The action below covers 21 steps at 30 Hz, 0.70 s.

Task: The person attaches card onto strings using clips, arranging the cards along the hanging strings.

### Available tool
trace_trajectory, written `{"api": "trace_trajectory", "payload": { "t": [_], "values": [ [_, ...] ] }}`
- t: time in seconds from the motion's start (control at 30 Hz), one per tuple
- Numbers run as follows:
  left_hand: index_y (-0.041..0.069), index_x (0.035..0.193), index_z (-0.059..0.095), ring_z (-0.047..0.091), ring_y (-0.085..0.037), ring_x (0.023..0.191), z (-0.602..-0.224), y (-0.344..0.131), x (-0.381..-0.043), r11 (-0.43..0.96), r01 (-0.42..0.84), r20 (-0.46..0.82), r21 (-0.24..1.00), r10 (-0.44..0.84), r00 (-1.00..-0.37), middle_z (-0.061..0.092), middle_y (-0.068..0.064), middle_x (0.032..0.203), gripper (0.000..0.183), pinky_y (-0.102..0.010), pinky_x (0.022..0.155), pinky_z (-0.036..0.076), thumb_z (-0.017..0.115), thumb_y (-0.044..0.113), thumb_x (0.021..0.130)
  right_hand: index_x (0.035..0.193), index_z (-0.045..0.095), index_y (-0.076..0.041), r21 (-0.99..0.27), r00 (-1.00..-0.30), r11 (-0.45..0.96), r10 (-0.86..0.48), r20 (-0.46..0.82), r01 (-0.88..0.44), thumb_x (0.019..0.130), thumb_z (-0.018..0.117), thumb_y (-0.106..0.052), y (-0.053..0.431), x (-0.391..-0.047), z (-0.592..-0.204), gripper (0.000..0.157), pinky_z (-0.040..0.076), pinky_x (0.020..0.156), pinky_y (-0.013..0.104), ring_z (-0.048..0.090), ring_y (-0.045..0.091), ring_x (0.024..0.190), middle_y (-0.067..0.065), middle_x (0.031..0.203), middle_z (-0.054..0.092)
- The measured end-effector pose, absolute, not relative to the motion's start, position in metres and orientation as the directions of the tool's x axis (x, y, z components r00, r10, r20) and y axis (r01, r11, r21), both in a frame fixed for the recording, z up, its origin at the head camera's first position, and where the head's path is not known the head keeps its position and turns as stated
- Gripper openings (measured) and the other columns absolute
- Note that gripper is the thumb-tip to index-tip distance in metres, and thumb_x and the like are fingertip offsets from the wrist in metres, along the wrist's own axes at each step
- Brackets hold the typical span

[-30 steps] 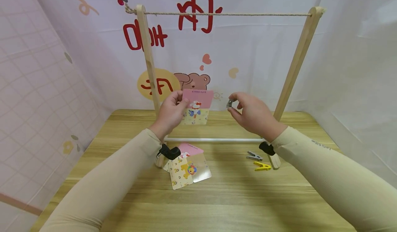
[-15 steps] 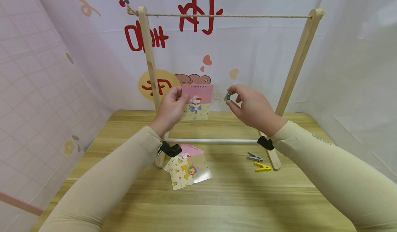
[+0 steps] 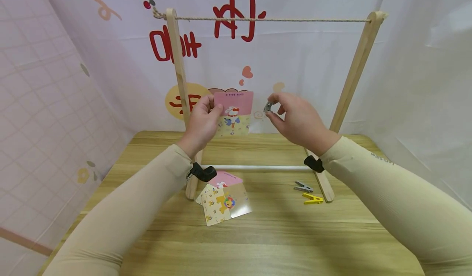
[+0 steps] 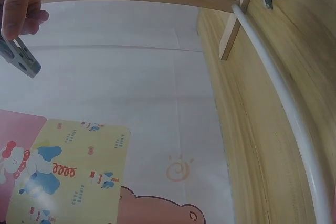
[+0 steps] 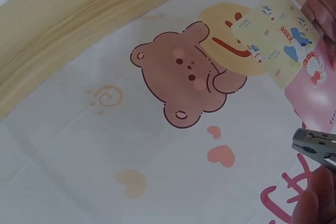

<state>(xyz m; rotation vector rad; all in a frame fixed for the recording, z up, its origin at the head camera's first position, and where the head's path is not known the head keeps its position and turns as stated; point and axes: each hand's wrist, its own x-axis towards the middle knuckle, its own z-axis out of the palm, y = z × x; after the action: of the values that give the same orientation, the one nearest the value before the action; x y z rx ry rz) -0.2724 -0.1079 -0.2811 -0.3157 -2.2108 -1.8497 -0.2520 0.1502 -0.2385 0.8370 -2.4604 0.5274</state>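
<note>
Between thumb and fingers, my left hand (image 3: 202, 122) pinches the left edge of a pink-and-yellow card (image 3: 234, 112) printed with a white rabbit; the card is held upright above the table. To its right, my right hand (image 3: 296, 118) pinches a grey clothespin (image 3: 268, 106), apart from the card. The right wrist view shows the tip of this clothespin (image 5: 314, 142) pointing out past the fingers, near the pink part of the card (image 5: 315, 82). In the left wrist view the clothespin (image 4: 21, 59) appears above the card (image 4: 73, 171).
A rope (image 3: 273, 20) spans two wooden posts (image 3: 352, 71), joined low by a white rod (image 3: 254, 168). Overlapping cards (image 3: 217, 206) lie on the wooden table (image 3: 258, 243) at left. A grey clothespin (image 3: 304, 186) and a yellow clothespin (image 3: 312, 198) lie by the right post's foot.
Both hands have risen, carrying the card and the grey clothespin upward. The right hand has also shifted slightly left, toward the card. The things on the table have stayed put.
</note>
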Motion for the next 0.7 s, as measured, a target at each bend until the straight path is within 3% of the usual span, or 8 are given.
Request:
{"api": "trace_trajectory", "payload": {
  "t": [0.7],
  "values": [
    [0.009, 0.127, 0.058, 0.059, -0.017, 0.106, -0.256, -0.107, -0.275, 0.12, 0.368, 0.373, 0.922, -0.02, -0.928, 0.06, -0.003, 0.112, 0.019, -0.033, 0.097, 0.053, 0.05, 0.017, 0.112, 0.119, 0.064, 0.001, -0.18, -0.645, 0.712, -0.461, 0.609, -0.679, 0.1, 0.071, -0.011, 0.137, -0.253, -0.213, 0.024, 0.057, 0.082, 0.048, 0.069, 0.032, 0.096, 0.015, 0.113, 0.072]
  ]
}}
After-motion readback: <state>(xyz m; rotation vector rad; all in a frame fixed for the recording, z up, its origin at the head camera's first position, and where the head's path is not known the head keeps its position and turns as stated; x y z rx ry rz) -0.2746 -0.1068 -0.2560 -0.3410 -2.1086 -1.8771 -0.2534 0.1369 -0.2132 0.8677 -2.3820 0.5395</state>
